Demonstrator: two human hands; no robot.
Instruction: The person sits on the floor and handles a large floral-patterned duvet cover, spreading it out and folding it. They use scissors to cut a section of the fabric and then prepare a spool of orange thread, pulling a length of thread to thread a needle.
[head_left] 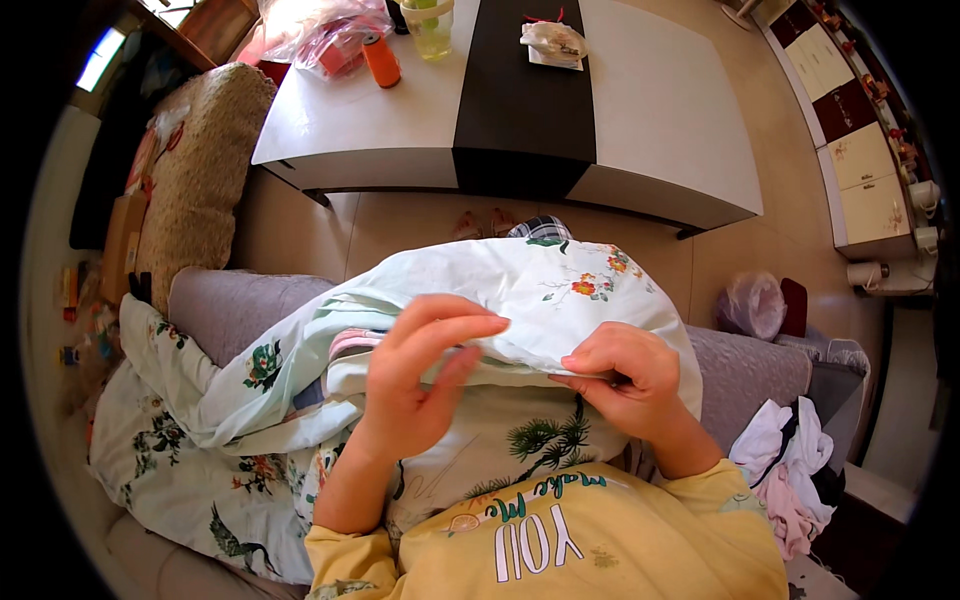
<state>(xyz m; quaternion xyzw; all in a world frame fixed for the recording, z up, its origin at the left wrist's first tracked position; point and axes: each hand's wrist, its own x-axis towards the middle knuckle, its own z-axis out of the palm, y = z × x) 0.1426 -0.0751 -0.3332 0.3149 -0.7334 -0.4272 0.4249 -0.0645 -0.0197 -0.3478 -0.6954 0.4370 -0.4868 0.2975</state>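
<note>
A large white floral quilt cover (610,300) is spread over my lap and trails off to the left. My right hand (635,380) pinches a folded edge of it between thumb and forefinger. Just left of that edge, my left hand (415,380) is lifted above the cloth, its fingers apart and the thumb smeared by motion. I cannot make out anything held in it. Under the left hand, the cloth lies in folds, with a pink striped layer (355,343) showing between them.
A white table with a black middle band (525,110) stands ahead, bearing an orange can (381,62), a plastic pitcher (430,28) and plastic bags (320,35). Clothes (785,460) lie piled at right on the grey sofa (750,370). Beyond it sits a bagged bin (752,305).
</note>
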